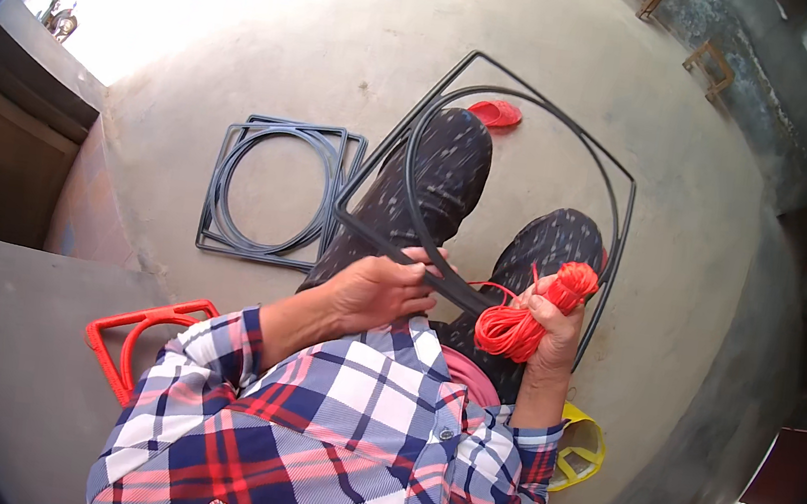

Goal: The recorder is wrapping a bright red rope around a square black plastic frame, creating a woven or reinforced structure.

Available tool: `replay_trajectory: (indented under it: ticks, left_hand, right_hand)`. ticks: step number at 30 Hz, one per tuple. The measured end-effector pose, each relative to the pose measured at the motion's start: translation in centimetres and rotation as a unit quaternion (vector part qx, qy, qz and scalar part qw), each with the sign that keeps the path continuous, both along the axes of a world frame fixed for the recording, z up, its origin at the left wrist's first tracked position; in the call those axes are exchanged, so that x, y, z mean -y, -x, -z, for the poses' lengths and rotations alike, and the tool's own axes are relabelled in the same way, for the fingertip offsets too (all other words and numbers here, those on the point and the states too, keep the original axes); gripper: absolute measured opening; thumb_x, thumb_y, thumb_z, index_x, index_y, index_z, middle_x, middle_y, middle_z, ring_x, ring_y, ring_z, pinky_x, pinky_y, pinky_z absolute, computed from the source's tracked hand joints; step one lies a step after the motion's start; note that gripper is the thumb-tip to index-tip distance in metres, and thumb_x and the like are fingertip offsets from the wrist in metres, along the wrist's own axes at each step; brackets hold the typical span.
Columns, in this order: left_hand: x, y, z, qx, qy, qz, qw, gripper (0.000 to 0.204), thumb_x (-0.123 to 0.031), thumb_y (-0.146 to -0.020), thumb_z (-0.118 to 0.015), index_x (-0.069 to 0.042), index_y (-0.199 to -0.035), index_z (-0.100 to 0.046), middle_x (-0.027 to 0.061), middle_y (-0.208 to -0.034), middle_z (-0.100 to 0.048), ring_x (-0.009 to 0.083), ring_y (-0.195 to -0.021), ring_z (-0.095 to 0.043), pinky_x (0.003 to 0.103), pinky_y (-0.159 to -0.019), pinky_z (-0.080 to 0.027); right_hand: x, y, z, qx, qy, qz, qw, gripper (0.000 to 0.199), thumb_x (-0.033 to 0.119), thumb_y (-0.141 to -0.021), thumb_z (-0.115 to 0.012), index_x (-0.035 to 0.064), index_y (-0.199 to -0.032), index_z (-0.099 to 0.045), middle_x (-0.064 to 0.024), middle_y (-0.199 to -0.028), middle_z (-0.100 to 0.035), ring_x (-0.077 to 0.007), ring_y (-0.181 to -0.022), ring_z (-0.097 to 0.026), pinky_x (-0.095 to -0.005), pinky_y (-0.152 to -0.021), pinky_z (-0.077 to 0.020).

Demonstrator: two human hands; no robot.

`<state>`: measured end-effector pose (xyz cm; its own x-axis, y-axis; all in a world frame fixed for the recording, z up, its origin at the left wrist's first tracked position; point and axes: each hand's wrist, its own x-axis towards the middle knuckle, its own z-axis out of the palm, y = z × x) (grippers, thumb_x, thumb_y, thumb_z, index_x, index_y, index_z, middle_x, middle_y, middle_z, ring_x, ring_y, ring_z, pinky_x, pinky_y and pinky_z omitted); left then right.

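Seated with a black metal frame propped across the knees, the person pinches its near bar in the closed left hand while the right hand is wrapped tight around a bundle of orange cord, a stack of similar frames lying on the concrete floor to the left.

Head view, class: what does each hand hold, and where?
Left hand grips the black frame at its near bar; right hand clasps the orange cord bundle around its middle.
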<state>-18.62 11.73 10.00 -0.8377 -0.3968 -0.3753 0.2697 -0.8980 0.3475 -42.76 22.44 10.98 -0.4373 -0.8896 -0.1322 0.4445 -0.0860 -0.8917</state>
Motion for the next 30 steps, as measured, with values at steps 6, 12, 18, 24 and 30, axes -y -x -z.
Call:
replay_trajectory:
  ticks: [6,12,18,24,30]
  left_hand:
    - [0.8,6.0,0.4,-0.001,0.207,-0.019,0.978,0.025,-0.005,-0.094,-0.053,-0.007,-0.119,-0.054,0.0119,-0.122,-0.061,0.0205,-0.114,-0.057,0.036,-0.101,-0.042]
    - [1.1,10.8,-6.5,-0.165,0.324,-0.065,0.929,0.002,-0.006,-0.094,-0.052,-0.007,-0.096,-0.05,0.0039,-0.085,-0.057,0.0176,-0.088,-0.063,0.032,-0.081,-0.051]
    - [0.9,12.6,-13.3,-0.077,0.646,-0.145,0.746,0.025,-0.023,-0.097,-0.057,-0.002,-0.087,-0.049,0.0078,-0.064,-0.051,0.019,-0.054,-0.053,0.034,-0.051,-0.041]
    - [1.5,14.4,-13.5,0.005,0.863,-0.125,0.489,0.024,-0.013,-0.077,-0.066,-0.004,-0.083,-0.044,0.0155,-0.066,-0.055,0.0393,-0.062,-0.058,0.046,-0.054,-0.045]
    - [2.3,12.2,-11.7,0.074,0.927,-0.089,0.356,0.03,-0.014,-0.064,-0.069,-0.006,-0.084,-0.047,0.0093,-0.067,-0.055,0.0322,-0.063,-0.06,0.042,-0.058,-0.047]
  right_hand:
    - [-0.3,0.6,-0.1,0.04,0.087,0.01,0.995,0.021,0.001,-0.073,-0.064,0.0023,-0.094,-0.059,-0.0095,-0.076,-0.062,-0.0215,-0.07,-0.062,-0.0356,-0.07,-0.0524]
    - [-3.0,2.0,-2.6,0.132,0.256,0.056,0.956,0.016,0.005,-0.079,-0.062,0.0068,-0.088,-0.049,-0.0052,-0.076,-0.052,-0.0143,-0.066,-0.049,-0.0293,-0.064,-0.0441]
    - [-5.1,3.8,-1.6,0.128,0.293,0.056,0.946,0.017,0.007,-0.079,-0.063,0.0061,-0.095,-0.057,-0.0042,-0.078,-0.057,-0.0135,-0.064,-0.05,-0.0287,-0.063,-0.043]
    - [-5.6,2.8,-0.3,0.197,0.25,0.096,0.943,0.016,0.006,-0.075,-0.062,0.006,-0.092,-0.061,-0.0056,-0.079,-0.06,-0.0145,-0.069,-0.054,-0.0278,-0.065,-0.0446]
    - [-5.0,2.6,-0.8,0.195,0.277,0.106,0.935,0.013,0.005,-0.078,-0.061,0.0058,-0.091,-0.061,-0.0066,-0.081,-0.061,-0.017,-0.073,-0.058,-0.0307,-0.069,-0.0494]
